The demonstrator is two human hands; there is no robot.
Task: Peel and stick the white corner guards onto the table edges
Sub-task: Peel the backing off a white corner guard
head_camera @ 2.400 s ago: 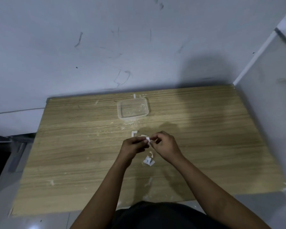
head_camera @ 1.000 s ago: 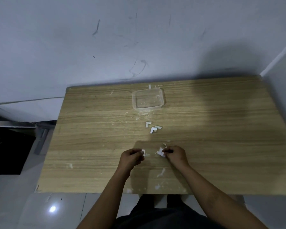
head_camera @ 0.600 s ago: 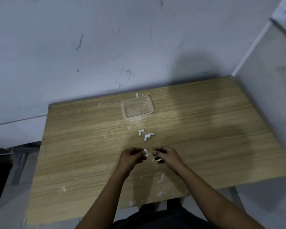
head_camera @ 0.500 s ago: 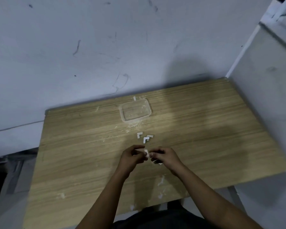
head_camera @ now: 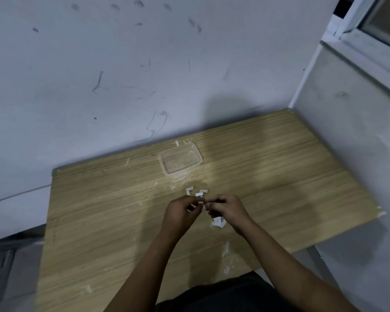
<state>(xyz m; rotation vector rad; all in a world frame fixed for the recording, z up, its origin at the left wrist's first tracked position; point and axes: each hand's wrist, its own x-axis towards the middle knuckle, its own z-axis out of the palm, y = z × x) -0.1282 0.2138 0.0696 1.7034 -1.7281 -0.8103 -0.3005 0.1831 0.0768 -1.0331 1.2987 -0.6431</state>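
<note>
Both hands meet over the middle of the wooden table [head_camera: 113, 224]. My left hand [head_camera: 180, 212] pinches a small white corner guard [head_camera: 200, 204] between thumb and fingers. My right hand [head_camera: 228, 209] pinches the same piece from the right, fingertips against it. Just beyond the hands lie loose white L-shaped corner guards [head_camera: 189, 190] on the table top. A pile of white scraps [head_camera: 218, 222] lies under my right hand's heel.
A clear plastic container [head_camera: 180, 160] stands behind the loose guards, near the wall. White residue [head_camera: 226, 251] streaks the table near its front edge. A grey wall runs behind the table, another wall with a window sill stands at the right. The table's right front corner [head_camera: 380, 213] shows a white chip.
The hands came together and moved slightly away from me, to just short of the loose guards. My right hand left the scrap pile and now pinches the guard held by my left hand. The view tilted upward.
</note>
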